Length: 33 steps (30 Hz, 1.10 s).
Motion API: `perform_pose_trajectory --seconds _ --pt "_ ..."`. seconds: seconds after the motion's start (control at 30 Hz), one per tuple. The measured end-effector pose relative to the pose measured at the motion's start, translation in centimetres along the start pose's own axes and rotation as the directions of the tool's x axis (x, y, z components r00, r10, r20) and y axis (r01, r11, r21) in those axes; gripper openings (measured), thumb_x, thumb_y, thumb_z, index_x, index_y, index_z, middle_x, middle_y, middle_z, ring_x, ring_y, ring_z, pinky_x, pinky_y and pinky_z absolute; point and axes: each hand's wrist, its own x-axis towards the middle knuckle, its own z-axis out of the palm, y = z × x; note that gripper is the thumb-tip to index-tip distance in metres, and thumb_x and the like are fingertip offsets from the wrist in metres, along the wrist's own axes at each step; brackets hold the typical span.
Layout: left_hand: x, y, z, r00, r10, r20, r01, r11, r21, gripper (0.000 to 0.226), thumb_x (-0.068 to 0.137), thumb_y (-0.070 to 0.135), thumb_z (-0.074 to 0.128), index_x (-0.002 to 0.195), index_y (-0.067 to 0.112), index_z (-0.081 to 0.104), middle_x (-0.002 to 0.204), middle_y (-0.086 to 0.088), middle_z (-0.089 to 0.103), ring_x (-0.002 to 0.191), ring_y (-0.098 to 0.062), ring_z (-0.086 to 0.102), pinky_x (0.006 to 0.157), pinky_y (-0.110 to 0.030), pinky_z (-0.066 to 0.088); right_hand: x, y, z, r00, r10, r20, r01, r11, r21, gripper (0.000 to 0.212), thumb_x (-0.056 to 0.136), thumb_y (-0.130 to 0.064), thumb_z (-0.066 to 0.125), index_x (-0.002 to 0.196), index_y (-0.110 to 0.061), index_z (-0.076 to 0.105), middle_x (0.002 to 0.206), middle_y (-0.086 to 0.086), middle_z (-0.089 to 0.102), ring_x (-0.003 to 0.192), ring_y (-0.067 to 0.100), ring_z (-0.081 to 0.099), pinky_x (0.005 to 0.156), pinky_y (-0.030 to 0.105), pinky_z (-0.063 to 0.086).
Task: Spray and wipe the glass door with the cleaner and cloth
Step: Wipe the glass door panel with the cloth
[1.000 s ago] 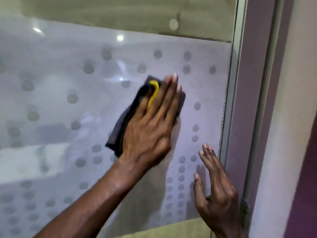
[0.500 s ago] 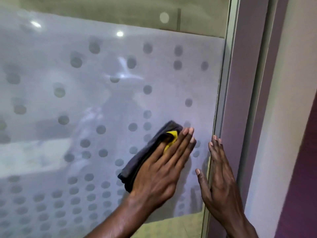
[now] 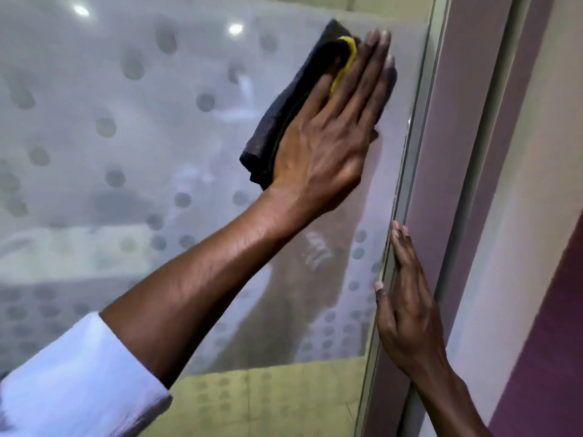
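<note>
The glass door has a frosted band with grey dots and fills the left and middle of the view. A dark grey cloth with a yellow edge lies flat on the glass near its upper right. My left hand presses on the cloth with fingers stretched upward, close to the door's right edge. Lower down, my right hand rests flat against the door's edge, fingers straight, holding nothing. No spray cleaner is in view.
A pale metal door frame runs down just right of the glass, then a mauve jamb and a light wall. Clear glass below the frosted band shows a greenish floor. My left forearm and white sleeve cross the lower left.
My left hand swept the cloth down the glass, then back up to the upper right by the frame. My right hand shifted right onto the door's edge.
</note>
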Motion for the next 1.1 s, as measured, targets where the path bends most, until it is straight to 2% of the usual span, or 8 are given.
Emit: perform_pose_trajectory --seconds 0.17,0.37,0.47,0.53,0.73,0.9,1.0,1.1 --pt "-8.1 5.7 2.7 0.966 0.202 0.161 -0.188 0.977 -0.096 0.076 0.109 0.014 0.035 0.179 0.002 0.01 0.19 -0.016 0.006 0.178 -0.027 0.006 0.144 -0.046 0.009 -0.6 0.8 -0.1 0.991 0.088 -0.102 -0.074 0.988 0.132 0.064 0.107 -0.006 0.04 0.169 -0.016 0.03 0.178 0.001 0.035 0.163 0.024 0.042 0.13 0.056 0.041" --pt "-15.5 7.6 3.9 0.933 0.272 0.237 -0.24 0.958 -0.154 0.082 0.105 0.013 0.04 0.179 0.001 0.006 0.191 -0.014 0.003 0.179 -0.024 0.004 0.145 -0.043 0.005 -1.5 1.6 -0.5 0.977 0.128 -0.169 -0.12 0.991 0.052 0.071 0.106 -0.015 0.041 0.165 -0.052 0.028 0.172 -0.009 0.046 0.153 -0.01 0.043 0.116 0.005 0.039" --pt "-18.0 6.2 3.7 0.917 0.307 0.256 -0.278 0.95 -0.143 0.089 0.104 0.012 0.05 0.18 0.004 0.004 0.191 -0.012 0.002 0.179 -0.023 0.002 0.145 -0.043 0.007 -1.9 2.1 0.1 0.966 0.196 -0.171 -0.169 0.972 0.161 0.061 0.112 -0.023 0.045 0.168 -0.043 0.03 0.172 -0.016 0.046 0.152 0.009 0.055 0.121 0.037 0.05" --pt "-19.4 4.9 3.2 0.933 0.256 0.253 -0.226 0.964 -0.142 0.088 0.105 0.011 0.05 0.18 0.006 0.006 0.191 -0.01 0.002 0.179 -0.021 0.002 0.145 -0.042 0.004 -2.0 1.8 0.8 0.969 0.187 -0.164 -0.154 0.969 0.196 0.062 0.111 -0.024 0.049 0.169 -0.035 0.032 0.173 -0.017 0.044 0.154 0.014 0.054 0.123 0.051 0.049" --pt "-23.6 0.6 1.5 0.988 -0.103 0.119 0.101 0.995 0.022 0.082 0.105 0.012 0.052 0.18 0.008 0.017 0.191 -0.008 0.01 0.178 -0.022 0.011 0.144 -0.041 0.006 -2.7 -1.1 2.6 0.98 -0.031 -0.198 0.007 0.993 -0.119 0.066 0.106 -0.029 0.058 0.166 -0.007 0.039 0.178 0.01 0.035 0.168 0.025 0.03 0.135 0.04 0.033" --pt "-27.5 -5.3 -1.3 0.955 -0.297 0.018 0.293 0.948 0.125 0.067 0.12 0.033 0.031 0.18 0.008 0.016 0.191 -0.007 0.006 0.178 -0.026 0.012 0.143 -0.042 0.01 -4.0 -4.5 5.5 0.982 -0.187 -0.024 0.181 0.97 -0.164 0.078 0.099 -0.027 0.069 0.164 0.001 0.039 0.178 0.019 0.031 0.168 0.039 0.028 0.13 0.057 0.039" --pt "-29.7 -9.6 -3.5 0.926 -0.377 -0.031 0.377 0.913 0.152 0.07 0.119 0.034 0.032 0.18 0.007 0.012 0.191 -0.009 0.004 0.178 -0.029 0.011 0.142 -0.046 0.017 -4.3 -6.3 7.3 0.974 -0.223 0.03 0.224 0.957 -0.182 0.083 0.097 -0.033 0.072 0.165 0.0 0.039 0.179 0.022 0.029 0.168 0.039 0.027 0.132 0.052 0.035" --pt "-32.1 -14.6 -6.2 0.901 -0.426 -0.079 0.433 0.881 0.191 0.072 0.117 0.029 0.035 0.179 0.004 0.009 0.19 -0.012 0.002 0.178 -0.033 0.01 0.144 -0.048 0.012 -4.7 -7.6 8.9 0.975 -0.22 0.039 0.223 0.951 -0.214 0.087 0.093 -0.037 0.075 0.163 0.003 0.041 0.177 0.028 0.027 0.167 0.045 0.027 0.129 0.062 0.036"
